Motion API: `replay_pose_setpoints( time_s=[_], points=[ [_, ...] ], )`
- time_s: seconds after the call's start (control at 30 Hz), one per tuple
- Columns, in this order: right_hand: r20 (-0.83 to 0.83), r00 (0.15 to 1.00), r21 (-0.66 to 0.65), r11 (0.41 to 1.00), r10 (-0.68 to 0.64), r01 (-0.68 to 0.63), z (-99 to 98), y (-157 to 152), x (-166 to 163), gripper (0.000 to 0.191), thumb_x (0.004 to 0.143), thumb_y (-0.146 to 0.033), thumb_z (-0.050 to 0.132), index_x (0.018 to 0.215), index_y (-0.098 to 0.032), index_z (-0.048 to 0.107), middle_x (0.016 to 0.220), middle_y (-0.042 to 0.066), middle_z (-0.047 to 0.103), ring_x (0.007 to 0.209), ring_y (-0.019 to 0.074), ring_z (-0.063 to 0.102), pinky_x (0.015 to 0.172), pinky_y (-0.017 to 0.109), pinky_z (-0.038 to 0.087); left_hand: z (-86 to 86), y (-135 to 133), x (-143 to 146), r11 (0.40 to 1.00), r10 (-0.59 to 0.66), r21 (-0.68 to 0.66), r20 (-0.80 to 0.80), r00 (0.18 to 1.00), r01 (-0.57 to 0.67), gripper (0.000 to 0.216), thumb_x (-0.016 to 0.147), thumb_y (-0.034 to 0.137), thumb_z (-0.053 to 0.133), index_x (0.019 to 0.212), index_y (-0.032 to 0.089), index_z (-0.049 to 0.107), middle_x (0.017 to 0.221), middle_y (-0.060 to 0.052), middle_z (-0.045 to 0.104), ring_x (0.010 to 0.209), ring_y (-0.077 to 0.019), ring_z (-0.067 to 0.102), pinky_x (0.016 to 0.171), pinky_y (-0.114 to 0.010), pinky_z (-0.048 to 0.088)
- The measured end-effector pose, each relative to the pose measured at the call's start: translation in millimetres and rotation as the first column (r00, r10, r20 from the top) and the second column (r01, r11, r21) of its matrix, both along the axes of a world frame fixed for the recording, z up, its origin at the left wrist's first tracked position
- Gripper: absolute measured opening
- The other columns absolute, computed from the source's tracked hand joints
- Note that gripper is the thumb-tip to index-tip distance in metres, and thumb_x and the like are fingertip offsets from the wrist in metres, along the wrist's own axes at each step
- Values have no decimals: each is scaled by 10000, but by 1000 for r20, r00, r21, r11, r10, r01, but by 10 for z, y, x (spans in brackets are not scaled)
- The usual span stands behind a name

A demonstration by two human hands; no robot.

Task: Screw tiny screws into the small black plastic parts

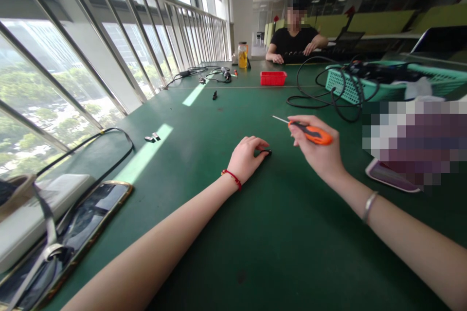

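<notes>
My right hand (317,148) is closed around the orange and black handle of a screwdriver (316,134). The screwdriver's thin metal shaft points up and to the left, above the table and touching nothing. My left hand (248,158) rests on the green tabletop (233,233), its fingers curled and pinching a small black piece (269,152). Most of that piece is hidden by the fingers, so its kind does not show. A gap separates the screwdriver tip from the left hand.
Farther off lie a small black part (215,95), a red tray (273,78), tangled cables (219,74) and a jar (242,56). A teal basket (386,90) of cables stands right. Phone (98,214) and small metal pieces (152,138) lie left. A person (295,39) sits opposite.
</notes>
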State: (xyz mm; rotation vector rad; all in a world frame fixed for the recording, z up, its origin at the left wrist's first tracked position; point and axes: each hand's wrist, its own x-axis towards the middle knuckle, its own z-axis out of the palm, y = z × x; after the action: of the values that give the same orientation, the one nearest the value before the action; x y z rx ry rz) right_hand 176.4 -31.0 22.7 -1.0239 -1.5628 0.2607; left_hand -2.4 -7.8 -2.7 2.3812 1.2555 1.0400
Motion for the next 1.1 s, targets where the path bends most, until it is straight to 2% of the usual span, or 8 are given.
replay_pose_setpoints(
  time_s=[0.07, 0.13, 0.33, 0.53, 0.73, 0.9, 1.1],
  points=[
    [161, 986, -48, 998, 35, -27, -108, 15, -4, 200, 802, -308, 601, 982, -239, 654, 892, 45, 642, 764, 182, 612, 693, 320, 479, 4, -3, 3, 1000, 3, 5, 12, 1000, -3, 116, 767, 137, 632, 876, 174, 630, 811, -15, 652, 854, -176, 566, 807, -313, 464],
    [301, 953, -83, 997, 33, -8, -210, 49, 7, 135, 806, -267, 580, 912, -246, 661, 893, 49, 607, 805, 190, 612, 727, 325, 479, 8, -6, 3, 1000, 3, 17, 27, 1000, -3, 121, 768, 139, 637, 883, 174, 629, 821, -17, 654, 862, -176, 568, 812, -313, 465],
    [399, 910, -143, 988, 110, -57, -321, 110, 52, 165, 767, -268, 619, 931, -252, 622, 927, 44, 566, 832, 197, 612, 716, 321, 489, 24, -22, 3, 997, -48, 68, 40, 998, 45, 110, 788, 153, 621, 894, 182, 625, 835, -16, 653, 859, -170, 566, 801, -303, 468],
    [408, 903, -154, 985, 135, -78, -315, 93, 50, 129, 796, -276, 595, 919, -254, 628, 929, 46, 582, 846, 198, 619, 694, 314, 487, 38, -40, 10, 993, -71, 98, 20, 997, 69, 69, 797, 193, 614, 866, 189, 623, 843, -21, 653, 839, -170, 560, 782, -304, 470],
    [418, 900, -152, 986, 127, -68, -300, 94, 68, 115, 793, -282, 601, 899, -247, 631, 920, 46, 584, 840, 196, 619, 705, 319, 487, 41, -66, 6, 989, 27, 146, -35, 999, -22, 89, 794, 249, 603, 845, 208, 663, 905, -35, 638, 887, -190, 554, 832, -335, 448],
    [423, 895, -149, 985, 139, -83, -293, 85, 63, 116, 803, -283, 588, 904, -249, 634, 916, 51, 578, 841, 197, 615, 696, 318, 487, 47, -77, 11, 990, 41, 136, -58, 997, -33, 84, 784, 244, 605, 828, 206, 665, 888, -33, 643, 877, -190, 553, 820, -332, 448],
    [348, 931, -103, 992, 107, -75, -267, 86, 71, 102, 806, -277, 569, 886, -245, 622, 889, 41, 585, 800, 180, 605, 721, 316, 477, 53, -21, -17, 994, 83, 62, 51, 995, -86, 38, 752, 227, 625, 752, 193, 642, 852, -19, 665, 856, -180, 577, 832, -331, 461]
  ],
)
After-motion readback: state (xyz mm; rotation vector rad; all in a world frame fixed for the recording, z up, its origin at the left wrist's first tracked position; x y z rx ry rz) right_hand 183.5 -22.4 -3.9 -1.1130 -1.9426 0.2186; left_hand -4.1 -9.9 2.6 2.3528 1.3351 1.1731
